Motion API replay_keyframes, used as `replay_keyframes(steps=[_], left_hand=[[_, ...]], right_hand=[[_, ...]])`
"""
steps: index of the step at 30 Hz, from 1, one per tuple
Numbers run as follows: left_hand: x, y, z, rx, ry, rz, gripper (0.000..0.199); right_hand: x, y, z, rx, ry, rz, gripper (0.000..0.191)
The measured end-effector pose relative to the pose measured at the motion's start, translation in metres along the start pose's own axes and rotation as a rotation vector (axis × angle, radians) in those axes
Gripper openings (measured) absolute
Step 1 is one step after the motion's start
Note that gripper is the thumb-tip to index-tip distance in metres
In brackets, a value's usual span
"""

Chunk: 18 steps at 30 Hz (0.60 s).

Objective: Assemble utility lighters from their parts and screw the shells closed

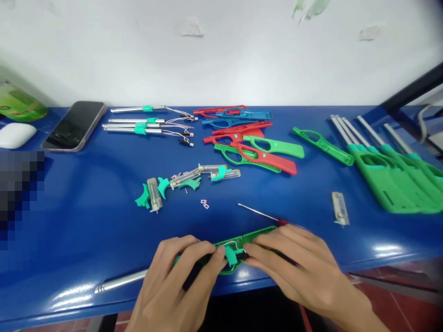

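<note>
At the table's front edge, a green lighter housing half (266,232) lies with its inside up between my hands. My left hand (176,276) is closed around its left part, thumb and index fingertip against a teal trigger (230,256) in the housing. A metal lighter tube (121,281) sticks out to the left beneath this hand. My right hand (304,260) rests over the right part, its fingertips pinching a small black igniter piece (243,255) with a white wire beside the trigger. Just beyond the right hand is a screwdriver (259,212) with a red handle.
Lighter tubes with wires (138,127), red, blue and green housing halves (273,159), fuel tanks (154,193) and loose triggers (190,183) lie farther back. Several green lighters (391,180) and a single fuel tank (340,208) are on the right. A phone (76,127) lies left.
</note>
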State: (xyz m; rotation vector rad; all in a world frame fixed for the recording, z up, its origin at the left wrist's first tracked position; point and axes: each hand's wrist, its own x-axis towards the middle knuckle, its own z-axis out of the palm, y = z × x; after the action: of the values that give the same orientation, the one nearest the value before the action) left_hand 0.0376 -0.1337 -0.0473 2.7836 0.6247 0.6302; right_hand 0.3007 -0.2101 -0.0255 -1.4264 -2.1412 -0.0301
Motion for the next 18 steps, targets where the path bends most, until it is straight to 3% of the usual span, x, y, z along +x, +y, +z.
replay_keyframes(steps=[4,8,13,18], left_hand=[[0.002,0.002,0.0,0.015,0.003,0.04,0.026],[0.005,0.006,0.003,-0.006,0.09,0.025,0.014],[0.009,0.009,0.008,-0.033,0.141,-0.011,0.025],[0.02,0.012,0.005,-0.029,0.232,-0.005,0.014]], right_hand=[[-0.001,0.0,0.001,0.006,-0.007,-0.008,0.014],[-0.002,0.001,0.001,0.009,-0.007,-0.035,0.013],[-0.002,0.003,-0.002,0.018,-0.022,-0.016,0.02],[-0.004,-0.001,-0.003,-0.017,0.011,-0.012,0.024]])
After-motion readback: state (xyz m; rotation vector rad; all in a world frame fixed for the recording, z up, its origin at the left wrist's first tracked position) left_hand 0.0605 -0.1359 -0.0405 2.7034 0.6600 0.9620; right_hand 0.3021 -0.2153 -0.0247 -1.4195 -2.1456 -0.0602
